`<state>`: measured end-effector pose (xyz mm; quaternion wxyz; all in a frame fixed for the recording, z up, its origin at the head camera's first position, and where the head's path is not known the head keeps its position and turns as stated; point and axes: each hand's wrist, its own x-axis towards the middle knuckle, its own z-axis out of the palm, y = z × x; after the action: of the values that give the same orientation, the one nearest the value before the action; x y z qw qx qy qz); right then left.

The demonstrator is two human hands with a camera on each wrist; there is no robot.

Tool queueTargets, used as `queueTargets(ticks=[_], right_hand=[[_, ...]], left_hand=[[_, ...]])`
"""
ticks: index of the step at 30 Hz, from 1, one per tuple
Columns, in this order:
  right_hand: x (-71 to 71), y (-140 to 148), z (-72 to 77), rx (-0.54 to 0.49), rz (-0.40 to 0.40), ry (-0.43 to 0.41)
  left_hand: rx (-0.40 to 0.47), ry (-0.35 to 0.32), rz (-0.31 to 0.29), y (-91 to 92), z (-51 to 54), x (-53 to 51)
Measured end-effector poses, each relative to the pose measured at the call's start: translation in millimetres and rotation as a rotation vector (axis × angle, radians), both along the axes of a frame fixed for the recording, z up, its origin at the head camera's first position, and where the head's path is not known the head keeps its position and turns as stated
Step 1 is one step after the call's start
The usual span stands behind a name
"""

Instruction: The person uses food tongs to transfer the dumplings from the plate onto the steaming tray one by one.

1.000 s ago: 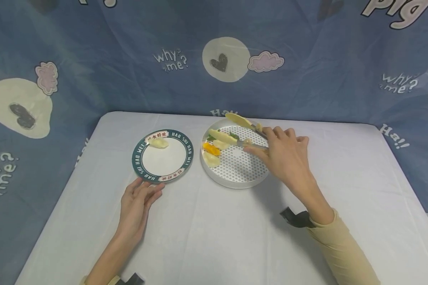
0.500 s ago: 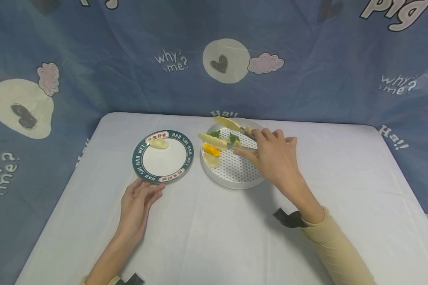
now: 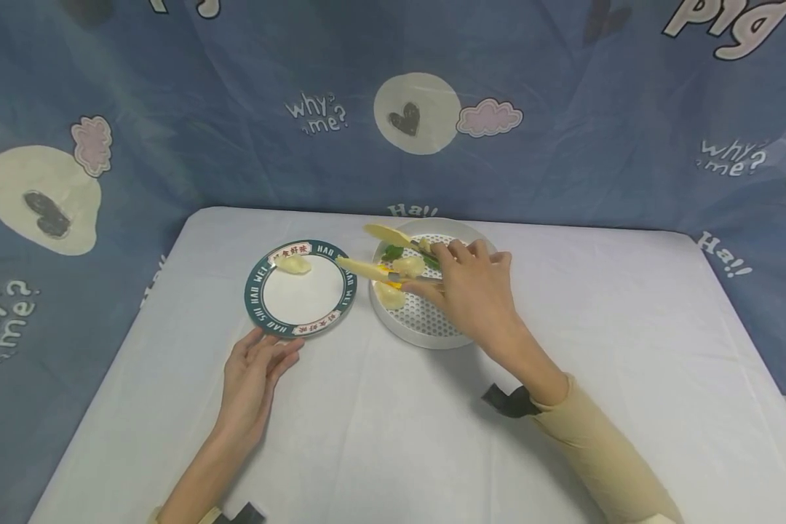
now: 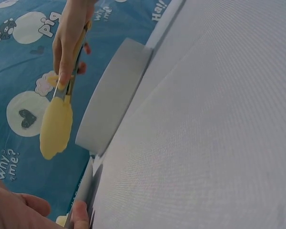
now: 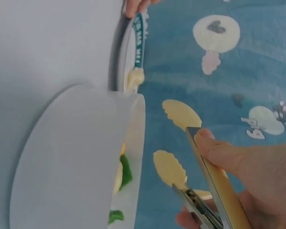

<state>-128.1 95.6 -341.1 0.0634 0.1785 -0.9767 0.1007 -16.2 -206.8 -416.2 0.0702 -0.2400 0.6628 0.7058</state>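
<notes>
In the head view my right hand grips metal tongs with yellow scalloped tips. The tips stand apart with nothing visible between them, above the left part of a round white steamer tray with a perforated bottom. Pale dumplings, green leafy pieces and an orange piece, partly behind the tongs, lie in the tray. Left of it is a round plate with a green patterned rim, bearing one pale dumpling. My left hand holds the plate's near edge with its fingertips.
A white cloth covers the table. Behind it hangs a blue printed curtain. The tray has a raised wall and stands close beside the plate. A black strap is on my right wrist.
My right hand and the tongs have moved left across the tray, so one tip now overlaps the plate's right rim in the head view. The left hand and plate have stayed put.
</notes>
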Motion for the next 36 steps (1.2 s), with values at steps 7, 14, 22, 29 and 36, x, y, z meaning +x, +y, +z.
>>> queueTargets(ticks=[7, 14, 22, 29, 36], right_hand=[[-3.2, -15, -2.8, 0.018, 0.022, -0.038], [-4.7, -32, -6.2, 0.012, 0.058, -0.056], [-6.0, -46, -10.5, 0.028, 0.08, -0.06], [-8.9, -59, -16.3, 0.044, 0.09, -0.071], [-10.3, -71, -21.4, 0.052, 0.102, -0.067]], left_hand=[[-0.011, -0.002, 0.006, -0.2, 0.4, 0.2], [-0.004, -0.008, 0.005, 0.8, 0.3, 0.3], [0.0, -0.009, 0.008, -0.3, 0.1, 0.0], [-0.008, -0.013, 0.012, -0.1, 0.9, -0.2], [-0.001, -0.017, 0.018, 0.1, 1.1, 0.0]])
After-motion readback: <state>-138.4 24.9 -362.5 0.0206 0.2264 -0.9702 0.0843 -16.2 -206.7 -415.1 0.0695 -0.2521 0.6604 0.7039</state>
